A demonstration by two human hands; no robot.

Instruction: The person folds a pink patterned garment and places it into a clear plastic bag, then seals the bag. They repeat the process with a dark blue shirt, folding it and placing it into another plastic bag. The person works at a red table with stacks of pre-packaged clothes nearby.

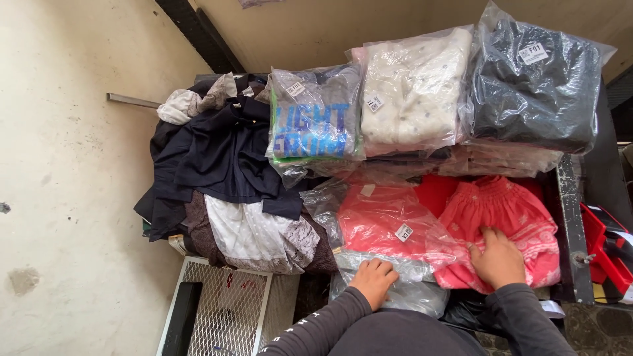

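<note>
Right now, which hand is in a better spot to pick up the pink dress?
Probably the right hand: it already lies flat on the pink dress. The left hand rests on a clear plastic bag beside it, off the dress.

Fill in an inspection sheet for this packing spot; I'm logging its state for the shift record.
Surface: dark table, almost wholly covered by garments.
Job's things: pink garment lying unbagged; bagged coral garment beside it; clear bag at the near edge.
Clutter: loose dark clothes pile; bagged grey top, bagged white top and bagged black garment at the back.
Hands: left hand resting on the clear bag; right hand flat on the pink garment.
Cables: nothing seen.
Surroundings: concrete floor, white wire rack, red bin.
</note>
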